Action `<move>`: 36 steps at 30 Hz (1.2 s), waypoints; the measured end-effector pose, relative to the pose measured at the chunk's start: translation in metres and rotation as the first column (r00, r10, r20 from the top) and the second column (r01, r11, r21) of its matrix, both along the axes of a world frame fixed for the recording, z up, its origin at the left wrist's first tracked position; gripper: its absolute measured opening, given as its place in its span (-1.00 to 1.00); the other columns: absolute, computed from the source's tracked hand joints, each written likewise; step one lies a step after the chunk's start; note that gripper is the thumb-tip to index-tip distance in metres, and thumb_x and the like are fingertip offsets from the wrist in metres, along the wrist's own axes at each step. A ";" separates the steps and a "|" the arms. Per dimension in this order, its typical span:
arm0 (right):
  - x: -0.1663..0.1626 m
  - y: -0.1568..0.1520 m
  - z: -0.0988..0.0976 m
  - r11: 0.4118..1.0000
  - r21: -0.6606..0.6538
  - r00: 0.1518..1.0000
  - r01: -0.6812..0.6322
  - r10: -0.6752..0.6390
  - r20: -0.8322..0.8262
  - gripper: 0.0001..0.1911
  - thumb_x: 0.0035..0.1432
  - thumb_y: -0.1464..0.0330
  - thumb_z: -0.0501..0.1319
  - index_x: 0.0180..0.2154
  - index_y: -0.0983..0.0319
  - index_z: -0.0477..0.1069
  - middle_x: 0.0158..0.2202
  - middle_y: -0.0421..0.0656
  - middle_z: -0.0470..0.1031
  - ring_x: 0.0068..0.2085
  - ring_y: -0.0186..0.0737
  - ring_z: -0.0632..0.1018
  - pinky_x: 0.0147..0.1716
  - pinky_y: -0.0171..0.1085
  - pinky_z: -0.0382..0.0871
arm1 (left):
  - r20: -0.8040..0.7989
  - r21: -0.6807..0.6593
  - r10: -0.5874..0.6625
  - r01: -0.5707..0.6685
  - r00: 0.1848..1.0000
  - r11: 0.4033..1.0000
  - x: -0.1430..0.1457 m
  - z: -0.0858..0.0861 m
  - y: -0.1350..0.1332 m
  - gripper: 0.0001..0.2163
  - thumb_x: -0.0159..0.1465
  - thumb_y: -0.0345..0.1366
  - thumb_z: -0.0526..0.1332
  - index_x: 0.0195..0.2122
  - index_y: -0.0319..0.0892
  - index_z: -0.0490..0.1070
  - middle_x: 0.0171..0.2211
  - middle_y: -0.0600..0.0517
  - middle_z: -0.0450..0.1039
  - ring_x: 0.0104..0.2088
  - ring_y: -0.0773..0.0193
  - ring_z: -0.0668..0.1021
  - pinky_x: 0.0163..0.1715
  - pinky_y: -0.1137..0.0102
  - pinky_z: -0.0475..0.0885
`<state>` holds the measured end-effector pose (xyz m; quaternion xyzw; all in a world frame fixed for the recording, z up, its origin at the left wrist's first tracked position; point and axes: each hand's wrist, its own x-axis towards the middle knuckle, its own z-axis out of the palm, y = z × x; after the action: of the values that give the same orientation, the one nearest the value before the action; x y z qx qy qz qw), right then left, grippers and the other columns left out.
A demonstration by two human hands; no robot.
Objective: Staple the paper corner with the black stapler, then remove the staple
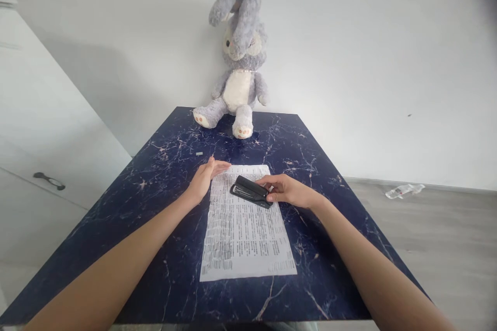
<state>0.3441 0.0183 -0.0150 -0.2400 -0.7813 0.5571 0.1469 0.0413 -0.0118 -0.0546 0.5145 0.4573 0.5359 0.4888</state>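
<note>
Printed sheets of paper [248, 253] lie lengthwise on the dark blue marbled table, covered in dense text. At their upper left edge rests my left hand [204, 178], open, its fingers stretched out over the paper's corner and the thumb raised. My right hand [285, 190] grips one end of a black stapler [250, 191] between thumb and fingers. The stapler is tilted on its side over the upper part of the paper, its other end pointing up and left. Whether it touches the paper I cannot tell.
A grey plush rabbit [243, 83] sits at the table's [163, 274] far edge against the wall. A small grey strip [199, 153] lies beyond my left hand. On the left stands a white cabinet [46, 114] with a dark handle; clear plastic packaging [404, 191] is on the floor.
</note>
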 end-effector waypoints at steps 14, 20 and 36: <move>-0.028 -0.027 -0.009 0.824 0.552 0.983 0.128 -0.181 0.042 -0.67 0.23 0.32 0.34 0.03 0.20 0.50 -0.11 -0.07 0.58 -0.11 -0.09 0.57 -0.05 -0.10 0.46 | -0.021 0.133 0.013 -0.010 1.000 0.991 0.007 0.006 -0.006 -0.50 0.42 0.14 0.09 -0.08 -0.19 0.60 0.02 -0.17 0.60 0.12 -0.01 0.57 0.26 0.07 0.35; -0.037 -0.042 -0.016 0.595 0.766 0.956 0.244 -0.280 -0.088 -0.47 0.32 0.52 0.14 0.29 0.20 0.30 0.17 0.01 0.52 0.09 -0.01 0.56 0.03 -0.02 0.52 | 0.395 -0.182 -0.002 0.080 0.919 0.980 0.011 0.013 -0.011 -0.56 0.42 0.10 0.12 -0.06 -0.20 0.52 0.12 -0.22 0.52 0.15 0.00 0.55 0.19 0.12 0.44; -0.042 -0.043 -0.007 -0.085 0.996 0.934 -0.027 -0.358 -0.005 -0.53 0.39 0.59 0.11 0.26 0.22 0.37 0.30 -0.01 0.41 0.20 0.09 0.46 0.06 0.03 0.48 | 0.514 -0.237 -0.158 0.317 0.843 0.918 0.016 0.010 -0.016 -0.87 0.38 -0.30 0.30 -0.13 -0.23 0.57 -0.06 -0.14 0.61 -0.02 0.16 0.64 0.18 0.25 0.47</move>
<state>0.3022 -0.0252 -0.0220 -0.2238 -0.9122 -0.2478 0.2375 0.0571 -0.0281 -0.0446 0.3328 0.3308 0.5024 0.7262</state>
